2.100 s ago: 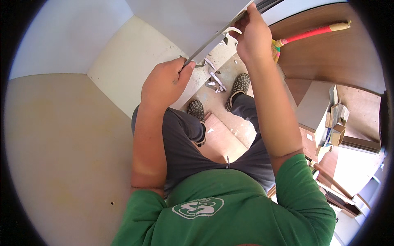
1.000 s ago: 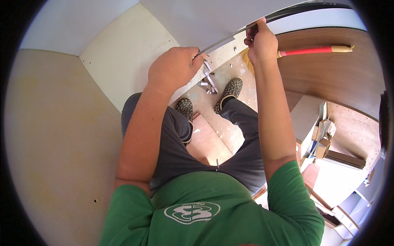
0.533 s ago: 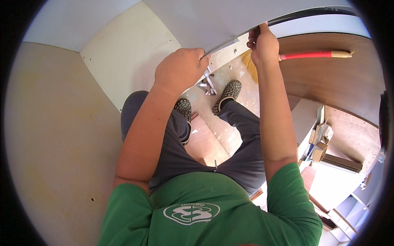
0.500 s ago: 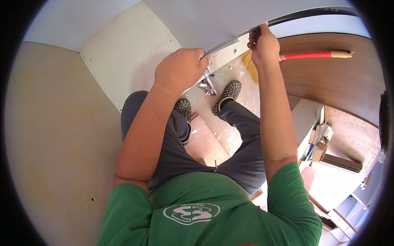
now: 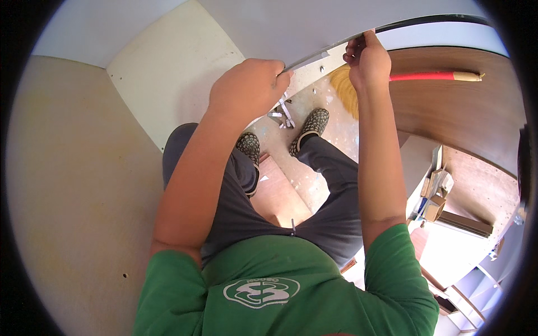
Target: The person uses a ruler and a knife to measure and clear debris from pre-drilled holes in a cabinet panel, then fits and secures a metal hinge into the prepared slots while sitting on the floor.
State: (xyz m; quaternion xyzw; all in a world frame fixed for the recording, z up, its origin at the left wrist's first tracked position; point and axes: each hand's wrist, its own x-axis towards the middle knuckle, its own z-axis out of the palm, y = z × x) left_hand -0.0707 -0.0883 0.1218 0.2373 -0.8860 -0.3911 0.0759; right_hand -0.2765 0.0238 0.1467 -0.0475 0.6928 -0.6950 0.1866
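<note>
The thin dark strip (image 5: 392, 27) runs along the edge of the white panel (image 5: 291, 25), its long axis from left to right. The left hand (image 5: 246, 89) is closed over the panel edge; the right hand (image 5: 367, 59) pinches the strip further right.

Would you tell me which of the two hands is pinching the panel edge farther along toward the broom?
The right hand; its fingertips sit just above the broom, while the left hand grips nearer the corner.
</note>
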